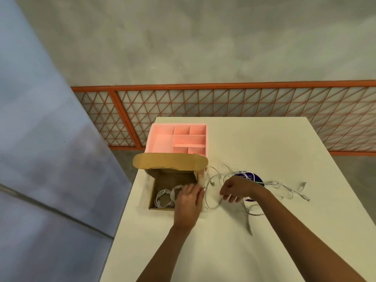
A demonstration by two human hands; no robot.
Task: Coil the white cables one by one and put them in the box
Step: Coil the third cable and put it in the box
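- Grey concrete floor (203, 37) and an orange mesh fence (223, 102) lie beyond the white counter (264, 139). A blue-grey panel (40, 139) fills the far left.
- Far left on the counter: a pink divided tray (160, 137) stands directly behind the raised flap of the cardboard box (151, 192).
- Box: open at the top and set at the counter's left edge. Coiled cables (163, 197) lie in its left half.
- Left hand (188, 202): lies over the box's right wall with fingers nearly straight and tips at the left side of the white cable (211, 206). Whether the tips pinch it cannot be told.
- White cable: forms one open loop on the counter between the hands, just right of the box.
- Right hand (237, 188): fingers curled, pinching the loop's right side.
- Handling: the cable looks light, limp and slightly springy, so a loop will likely open if released. It is best gripped where the turns cross, not at the plugs.
- Right of the hands: loose cables (289, 192) tangle over a purple disc (255, 177) and trail right. Lifting one strand may drag the others.
- Clearance: the box walls and flap restrict entry to a drop from above. Bare counter surface shows nearer the person and at the far right.
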